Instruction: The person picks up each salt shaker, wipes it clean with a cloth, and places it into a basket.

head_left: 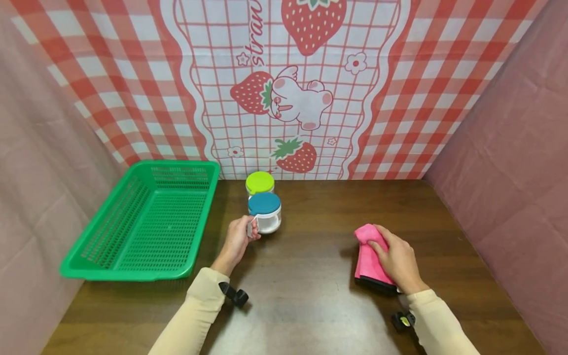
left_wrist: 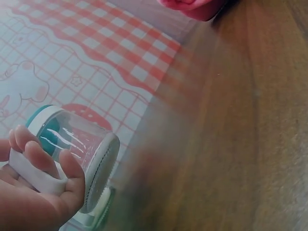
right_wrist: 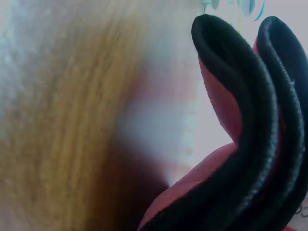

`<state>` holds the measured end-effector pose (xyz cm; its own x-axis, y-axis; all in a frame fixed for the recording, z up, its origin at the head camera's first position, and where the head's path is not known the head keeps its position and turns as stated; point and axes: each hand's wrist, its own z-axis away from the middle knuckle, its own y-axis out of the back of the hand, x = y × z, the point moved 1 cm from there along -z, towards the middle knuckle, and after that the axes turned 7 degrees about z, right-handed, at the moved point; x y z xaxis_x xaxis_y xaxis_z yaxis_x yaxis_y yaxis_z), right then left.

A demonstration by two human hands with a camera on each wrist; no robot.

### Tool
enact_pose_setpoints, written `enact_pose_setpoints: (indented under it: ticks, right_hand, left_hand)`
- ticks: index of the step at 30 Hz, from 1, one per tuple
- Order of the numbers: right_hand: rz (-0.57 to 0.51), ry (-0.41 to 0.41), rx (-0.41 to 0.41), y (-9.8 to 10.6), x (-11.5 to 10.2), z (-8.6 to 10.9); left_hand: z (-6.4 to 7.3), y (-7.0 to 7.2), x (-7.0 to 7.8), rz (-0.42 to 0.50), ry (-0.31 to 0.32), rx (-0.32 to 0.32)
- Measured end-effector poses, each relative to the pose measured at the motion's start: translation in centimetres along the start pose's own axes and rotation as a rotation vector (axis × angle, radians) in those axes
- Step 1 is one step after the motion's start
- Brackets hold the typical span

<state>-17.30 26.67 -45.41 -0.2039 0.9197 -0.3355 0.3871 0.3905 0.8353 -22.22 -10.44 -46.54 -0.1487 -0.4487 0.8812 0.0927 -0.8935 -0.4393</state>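
My left hand [head_left: 238, 241] grips the white handle [left_wrist: 36, 173] of a clear jar [left_wrist: 79, 139] with a blue lid [head_left: 265, 203]. Just behind it stands a similar jar with a lime green lid [head_left: 260, 182], partly hidden by the blue-lidded one. On the right, my right hand [head_left: 398, 259] holds a folded pink cloth [head_left: 370, 261] with black edging, thumb on its near face and fingers behind. Seen from the right wrist, the black edging [right_wrist: 260, 96] curves in folds close to the camera, and the hand itself is out of that view.
A green plastic basket [head_left: 164, 227] with slotted walls sits at the left of the brown wooden table [head_left: 306, 296]. A red-and-white strawberry-print curtain [head_left: 377, 98] hangs along the back, with pink drapes [head_left: 501, 148] at both sides.
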Motion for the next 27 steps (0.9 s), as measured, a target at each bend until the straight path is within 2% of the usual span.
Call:
enact_pose_setpoints:
  ticks: [10, 27]
  right_hand:
    - [-0.036, -0.023, -0.033, 0.3, -0.5, -0.5]
    - [-0.07, 0.02, 0.037, 0.4, -1.2, -0.8]
  left_hand:
    - [0.4, -0.6, 0.8, -0.012, -0.058, 0.018]
    - [1.2, -1.7, 1.1, 0.019, -0.132, 0.022]
